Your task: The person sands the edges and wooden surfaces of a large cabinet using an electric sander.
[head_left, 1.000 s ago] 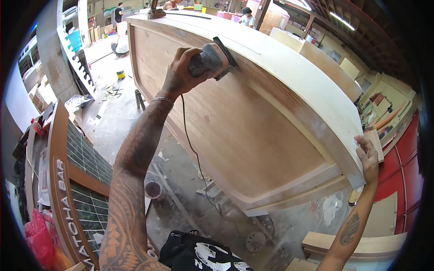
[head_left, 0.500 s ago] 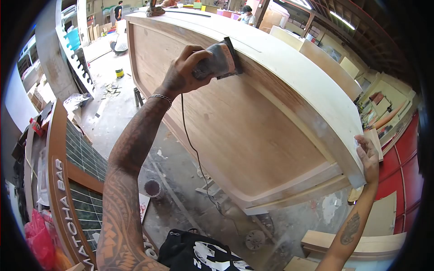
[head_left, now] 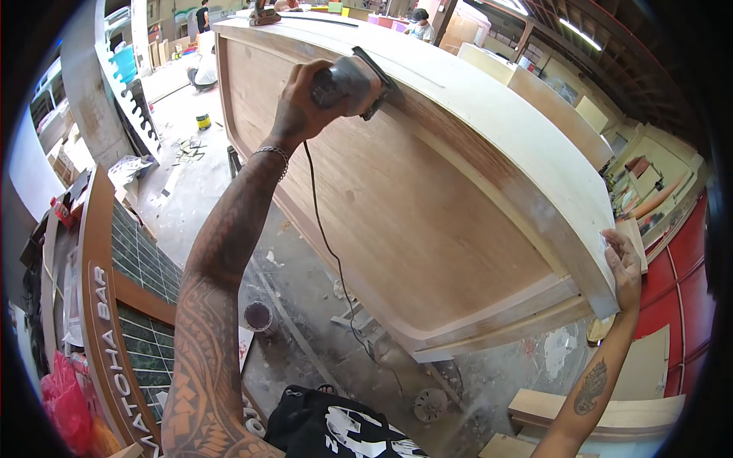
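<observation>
My left hand [head_left: 305,103] is wrapped round a dark power sander [head_left: 343,88], whose flat pad lies against the upper wooden edge of a large panelled counter [head_left: 427,206]. A thin cord [head_left: 324,229] hangs from the sander down to the floor. At the counter's right corner, my right hand [head_left: 623,263] rests on the white top [head_left: 489,99] with its fingers spread and holds nothing.
On the left stands a sign frame [head_left: 99,290] with green tiles. A dark round container [head_left: 258,315] sits on the floor below. Boards [head_left: 595,414] lie at the lower right. Several people are farther back, one crouching [head_left: 203,72].
Over the last second the sander and my left hand shift slightly right along the edge, then back to the left. My right hand stays at the corner.
</observation>
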The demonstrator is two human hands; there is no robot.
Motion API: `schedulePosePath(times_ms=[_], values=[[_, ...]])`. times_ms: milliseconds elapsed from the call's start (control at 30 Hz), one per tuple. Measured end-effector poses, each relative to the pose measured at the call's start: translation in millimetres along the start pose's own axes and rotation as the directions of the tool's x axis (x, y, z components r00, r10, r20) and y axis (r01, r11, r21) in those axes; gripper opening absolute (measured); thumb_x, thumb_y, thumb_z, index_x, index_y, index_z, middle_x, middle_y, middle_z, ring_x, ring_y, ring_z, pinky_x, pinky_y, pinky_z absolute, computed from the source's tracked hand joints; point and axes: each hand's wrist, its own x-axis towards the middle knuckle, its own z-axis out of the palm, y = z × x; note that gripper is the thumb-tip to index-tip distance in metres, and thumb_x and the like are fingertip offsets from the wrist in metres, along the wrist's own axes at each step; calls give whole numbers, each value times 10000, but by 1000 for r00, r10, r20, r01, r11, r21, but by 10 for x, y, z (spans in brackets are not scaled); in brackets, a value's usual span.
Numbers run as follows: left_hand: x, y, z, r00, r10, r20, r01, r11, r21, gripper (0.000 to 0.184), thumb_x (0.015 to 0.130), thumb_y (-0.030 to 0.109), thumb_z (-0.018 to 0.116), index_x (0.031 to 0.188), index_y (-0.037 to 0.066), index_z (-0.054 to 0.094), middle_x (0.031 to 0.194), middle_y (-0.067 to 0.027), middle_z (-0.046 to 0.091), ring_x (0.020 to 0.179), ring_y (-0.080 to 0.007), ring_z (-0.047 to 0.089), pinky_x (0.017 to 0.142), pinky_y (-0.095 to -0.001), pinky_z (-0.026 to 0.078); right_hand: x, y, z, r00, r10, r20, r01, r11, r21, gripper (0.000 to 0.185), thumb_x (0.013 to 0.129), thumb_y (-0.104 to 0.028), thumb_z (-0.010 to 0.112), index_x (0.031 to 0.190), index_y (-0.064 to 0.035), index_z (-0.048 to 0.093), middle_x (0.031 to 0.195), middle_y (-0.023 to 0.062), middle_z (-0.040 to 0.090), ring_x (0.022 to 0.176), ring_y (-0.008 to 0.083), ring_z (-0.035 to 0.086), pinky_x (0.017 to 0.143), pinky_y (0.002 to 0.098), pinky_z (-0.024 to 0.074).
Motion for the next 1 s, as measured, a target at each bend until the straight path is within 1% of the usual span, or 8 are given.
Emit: schedulePosePath(times_ms=[67,133,167,233,367,600,667,1000], values=[[-19,-44,63,997,-69,-35,70,998,10,707,693,259,918,1289,80,582,1173,-165,622,1026,-328,678,863,-416,583,-12,12,-13,1000,11,-6,-11,1000,-6,410,974,-159,660,1327,35,586,1286,101,614,1228,192,549,1105,325,379],[-38,-78,121,943,-322,-80,307,939,-155,710,708,250,897,1300,43,564,1160,-171,622,1017,-305,672,853,-408,580,12,48,-29,1000,-9,9,9,1000,-15,410,974,-161,660,1328,33,585,1290,102,612,1231,193,549,1105,325,381],[-50,-96,140,944,-319,-84,304,941,-149,710,708,250,897,1300,43,564,1160,-171,622,1017,-305,672,853,-408,580,17,55,-28,1000,-15,10,15,1000,-10,410,974,-161,660,1328,33,585,1290,102,612,1231,193,549,1105,325,381],[-63,-34,164,818,-571,-71,539,803,-253,717,722,275,879,1307,19,552,1157,-174,619,1022,-294,669,854,-401,577,4,32,-13,1000,-10,7,10,1000,-29,403,988,-173,628,1330,36,584,1299,117,629,1255,215,550,1145,347,359],[-74,93,157,744,-665,-62,639,736,-224,718,731,313,866,1312,30,553,1164,-174,617,1030,-298,668,873,-394,571,2,5,-3,1000,13,5,-12,999,-40,411,986,-181,635,1330,38,583,1297,120,626,1250,211,551,1138,344,363],[-58,296,212,777,-624,-83,597,772,-217,701,722,302,871,1295,38,566,1178,-178,617,1040,-307,665,910,-397,555,-2,-31,18,1000,-10,1,10,1000,-23,386,977,-144,643,1312,39,585,1249,94,612,1207,189,551,1087,318,385],[-41,371,233,849,-509,-143,492,859,-142,703,751,280,881,1316,45,536,1071,-108,658,913,-179,674,771,-310,576,5,-36,22,1000,-7,7,7,1000,-24,387,977,-145,644,1312,41,584,1249,96,613,1208,190,552,1088,319,385],[79,678,270,876,-455,-161,432,887,-162,703,754,275,877,1315,30,533,1035,-100,655,860,-165,674,718,-293,578,-8,31,1,999,-31,-29,30,999,-38,368,985,-141,639,1304,36,594,1234,96,619,1193,190,558,1078,320,397]])
